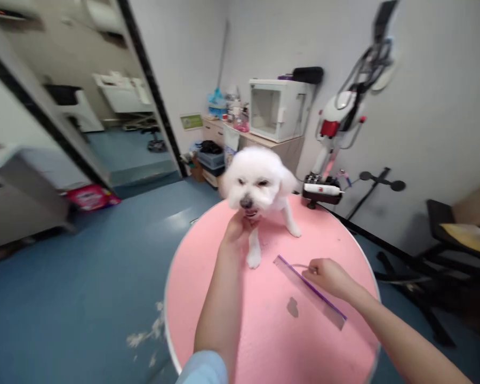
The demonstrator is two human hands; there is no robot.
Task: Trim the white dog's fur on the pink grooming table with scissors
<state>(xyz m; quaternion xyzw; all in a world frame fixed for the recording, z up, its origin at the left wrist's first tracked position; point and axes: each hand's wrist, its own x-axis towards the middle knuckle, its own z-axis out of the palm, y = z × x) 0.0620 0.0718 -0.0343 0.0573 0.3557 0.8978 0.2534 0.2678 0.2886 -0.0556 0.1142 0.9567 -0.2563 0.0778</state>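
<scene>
A fluffy white dog (258, 176) faces me on the round pink grooming table (208, 256), its front paws on the surface. My left hand (242, 224) reaches up under its chin and grips the fur there; the fingers are partly hidden by the muzzle. In my right hand (326, 273), closed just above the tabletop, are curved scissors (302, 265), their thin metal blades pointing left toward the dog. Beneath them a purple-spined metal comb (312, 290) lies slantwise on the table. A small grey patch (292, 307) shows near the comb.
At the table's far right edge, a black tool holder (322, 196) carries a white clipper. Behind it rises a grooming dryer on an arm (340, 112). A white glass-fronted cabinet (278, 109) stands on a counter. White hair clumps (148, 330) lie on the blue floor.
</scene>
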